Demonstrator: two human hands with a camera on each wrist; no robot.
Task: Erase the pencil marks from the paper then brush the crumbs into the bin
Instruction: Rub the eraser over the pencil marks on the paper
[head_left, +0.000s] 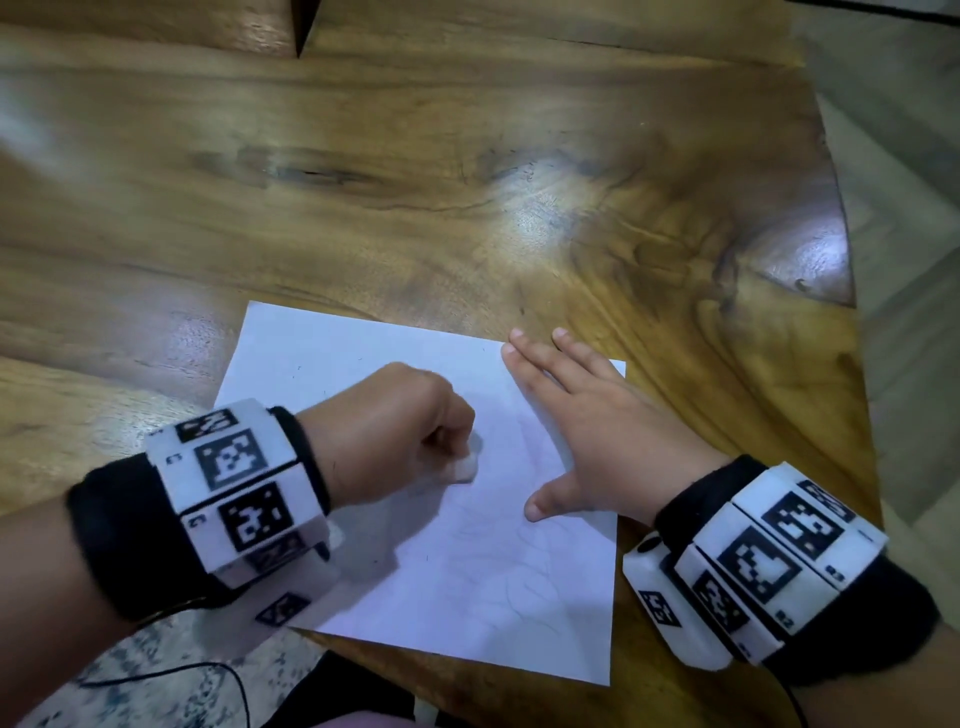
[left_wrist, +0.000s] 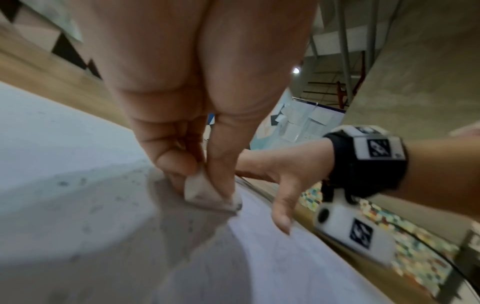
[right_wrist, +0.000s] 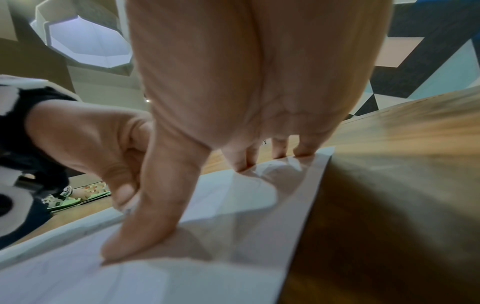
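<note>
Pinching a white eraser (left_wrist: 207, 191) in the curled left hand (head_left: 384, 431), pressed onto the paper (head_left: 322, 358); right hand (head_left: 587, 415) just beside, fingers straight, flat on the sheet's right edge.

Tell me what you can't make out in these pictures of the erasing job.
- Bin: in no view, so its place is unknown.
- Eraser: the left hand covers most of it in the head view; its full shape is hidden.
- Pencil marks on the paper: too faint and blurred to read.
- Crumbs: small dark specks in the left wrist view, too blurred to count.
- Paper under the right hand: hidden by the palm.
</note>
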